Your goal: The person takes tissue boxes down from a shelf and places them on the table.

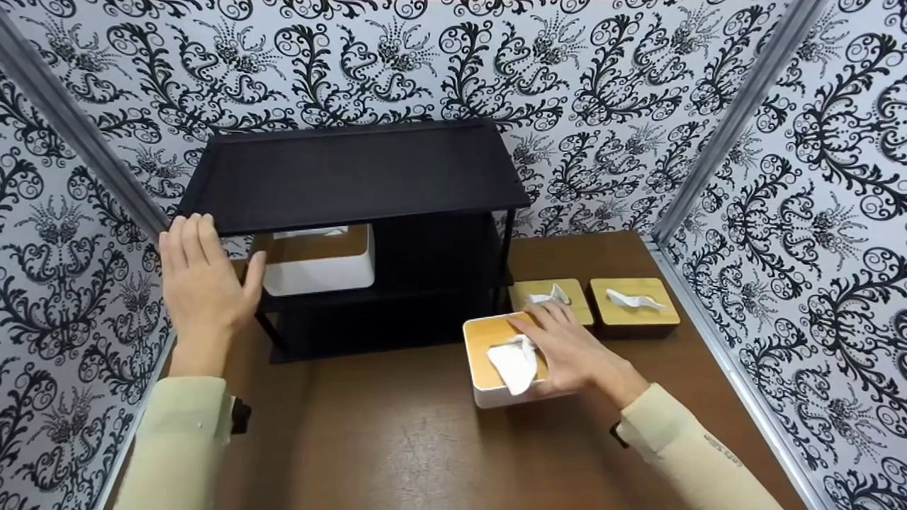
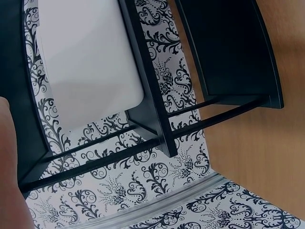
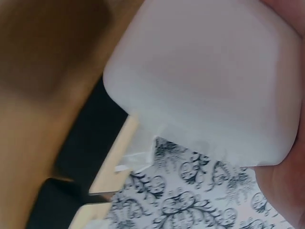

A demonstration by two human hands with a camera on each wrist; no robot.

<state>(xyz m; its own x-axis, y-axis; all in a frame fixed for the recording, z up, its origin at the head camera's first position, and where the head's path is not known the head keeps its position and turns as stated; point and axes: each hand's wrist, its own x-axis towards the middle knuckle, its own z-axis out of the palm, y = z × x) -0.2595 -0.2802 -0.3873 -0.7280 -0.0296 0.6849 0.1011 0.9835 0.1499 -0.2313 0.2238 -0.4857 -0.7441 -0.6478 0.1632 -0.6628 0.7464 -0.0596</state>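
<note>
Right grip clasps tissue box, left grip unclenched at shelf — perhaps blurred sleeve-lettering.

The rack stands left of two tissue boxes.

White walls printed with black scrollwork close in the space: a back wall, a left wall and a right wall (the same curling pattern on all three). Grey metal posts run up the corners, and a pale metal strip edges the surface, which is brown and wood-grained. Against the back stands a black shelf unit, three-tiered with slim uprights. Light makes a soft sheen on the near part of the surface.
</note>
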